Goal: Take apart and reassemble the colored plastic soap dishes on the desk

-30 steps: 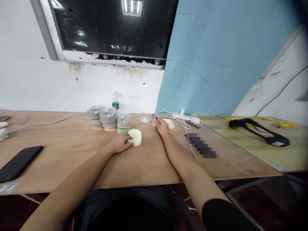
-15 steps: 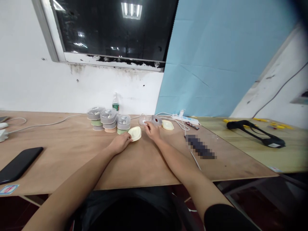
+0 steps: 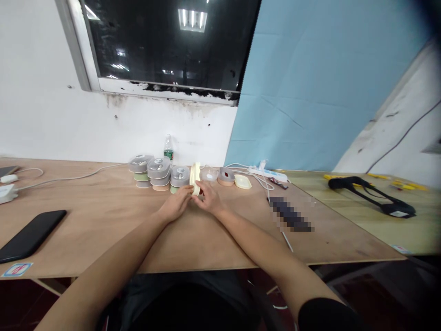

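Note:
A pale yellow shallow plastic dish stands tipped up on its side between my two hands. My left hand is closed on its lower left edge. My right hand pinches the same dish from the right, fingertips close to those of the left. Just behind my right hand lies a clear plastic lid. To the right of that sits an oval container with a grey top and orange base, then another pale yellow piece lying flat.
Several stacked grey-lidded containers stand left of my hands, with a bottle behind them. A black phone lies at the left. On the right are a power strip, cables, a pixelated dark object and a black strap-like frame.
The yellow dish has been turned from lying tilted to standing on its side. My right hand has left the clear lid and moved left onto the dish.

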Demonstrator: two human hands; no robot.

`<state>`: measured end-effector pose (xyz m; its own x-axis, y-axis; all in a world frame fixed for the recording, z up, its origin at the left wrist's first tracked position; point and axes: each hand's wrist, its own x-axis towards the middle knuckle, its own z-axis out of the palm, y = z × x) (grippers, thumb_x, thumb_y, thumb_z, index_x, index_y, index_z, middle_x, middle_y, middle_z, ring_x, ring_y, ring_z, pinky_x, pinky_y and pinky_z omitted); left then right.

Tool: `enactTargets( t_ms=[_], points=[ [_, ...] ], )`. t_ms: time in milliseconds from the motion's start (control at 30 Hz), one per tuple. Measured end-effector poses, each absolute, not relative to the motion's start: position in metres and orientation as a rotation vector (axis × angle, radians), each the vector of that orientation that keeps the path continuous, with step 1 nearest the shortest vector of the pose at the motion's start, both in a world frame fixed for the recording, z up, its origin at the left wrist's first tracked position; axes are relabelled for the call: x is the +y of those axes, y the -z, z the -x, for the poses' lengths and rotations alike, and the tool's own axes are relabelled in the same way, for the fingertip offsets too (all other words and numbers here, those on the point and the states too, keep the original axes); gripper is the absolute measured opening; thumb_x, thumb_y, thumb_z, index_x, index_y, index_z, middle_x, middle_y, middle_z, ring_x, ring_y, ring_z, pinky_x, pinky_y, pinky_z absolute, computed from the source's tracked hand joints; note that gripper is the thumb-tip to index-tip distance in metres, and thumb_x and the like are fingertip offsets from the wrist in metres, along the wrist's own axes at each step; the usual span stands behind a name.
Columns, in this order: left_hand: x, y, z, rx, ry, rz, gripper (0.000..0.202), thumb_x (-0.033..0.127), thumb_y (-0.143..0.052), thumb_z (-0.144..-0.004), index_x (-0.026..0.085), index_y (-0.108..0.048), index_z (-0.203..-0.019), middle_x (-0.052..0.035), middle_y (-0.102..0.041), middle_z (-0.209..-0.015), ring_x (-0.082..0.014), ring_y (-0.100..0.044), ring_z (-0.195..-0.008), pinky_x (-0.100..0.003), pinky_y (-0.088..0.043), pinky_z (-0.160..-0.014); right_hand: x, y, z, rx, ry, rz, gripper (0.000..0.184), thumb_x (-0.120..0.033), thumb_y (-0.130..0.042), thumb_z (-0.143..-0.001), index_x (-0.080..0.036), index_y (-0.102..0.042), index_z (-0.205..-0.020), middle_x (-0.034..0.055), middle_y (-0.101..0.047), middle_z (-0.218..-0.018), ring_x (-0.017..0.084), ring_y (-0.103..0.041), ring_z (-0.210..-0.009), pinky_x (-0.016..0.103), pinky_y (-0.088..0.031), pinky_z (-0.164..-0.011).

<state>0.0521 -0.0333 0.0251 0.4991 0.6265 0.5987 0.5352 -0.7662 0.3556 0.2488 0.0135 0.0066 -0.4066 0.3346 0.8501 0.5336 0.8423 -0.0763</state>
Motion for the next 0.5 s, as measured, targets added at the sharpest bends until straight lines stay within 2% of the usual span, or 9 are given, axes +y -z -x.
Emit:
enactTargets(
  t_ms=[200, 367, 500],
  points=[
    [-0.035, -0.026, -0.053, 1.076, -1.045, -2.699, 0.050, 0.031, -0.042, -0.093, 0.022, -0.033, -0.141, -0.0129, -0.024, -0.152, -0.0264, -0.036, -0.134, -0.046, -0.038, -0.107, 0.025, -0.017, -0.259, -1.991, 0.273, 0.729, 0.043, -0.032, -0.041, -0.093, -0.026, -0.045, -0.135, 0.0099, -0.064, -0.101, 0.023, -0.062, -0.089, 0.039, -0.052, -0.082],
    [-0.032, -0.025, -0.049, 1.165, -1.085, -2.721, 0.044, 0.034, -0.048, -0.091, 0.020, -0.045, -0.132, -0.0144, -0.029, -0.148, -0.0265, -0.044, -0.129, -0.044, -0.039, -0.107, 0.050, -0.031, -0.313, -1.643, 0.336, 1.110, 0.047, -0.034, -0.041, -0.092, -0.020, -0.044, -0.138, 0.0107, -0.062, -0.105, 0.023, -0.059, -0.093, 0.037, -0.048, -0.085],
    [-0.027, -0.028, -0.041, 1.424, -1.198, -2.618, 0.044, 0.036, -0.049, -0.090, 0.021, -0.045, -0.131, -0.0144, -0.029, -0.147, -0.0282, -0.049, -0.123, -0.043, -0.047, -0.097, 0.061, -0.027, -0.373, -1.486, 0.366, 1.382, 0.051, -0.029, -0.037, -0.091, -0.015, -0.041, -0.140, 0.0130, -0.059, -0.113, 0.025, -0.057, -0.098, 0.035, -0.045, -0.086]
  ],
)
